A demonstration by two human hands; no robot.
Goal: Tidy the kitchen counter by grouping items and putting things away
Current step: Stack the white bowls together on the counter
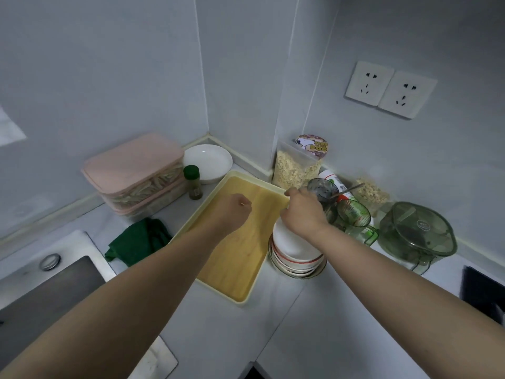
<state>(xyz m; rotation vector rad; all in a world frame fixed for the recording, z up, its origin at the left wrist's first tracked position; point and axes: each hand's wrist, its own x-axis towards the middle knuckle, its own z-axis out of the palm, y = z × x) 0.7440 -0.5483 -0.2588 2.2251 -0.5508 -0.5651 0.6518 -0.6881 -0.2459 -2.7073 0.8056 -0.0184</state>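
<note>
On the counter (314,324), the tray (240,258) runs lengthwise toward the wall (246,77).

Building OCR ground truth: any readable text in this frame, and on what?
"DOG" on the round cartoon-dog lid behind the oat bag; word above it blurred.
Spice jar label: too blurred.
White bottle label: too blurred.
Green container logo: too small.
</note>
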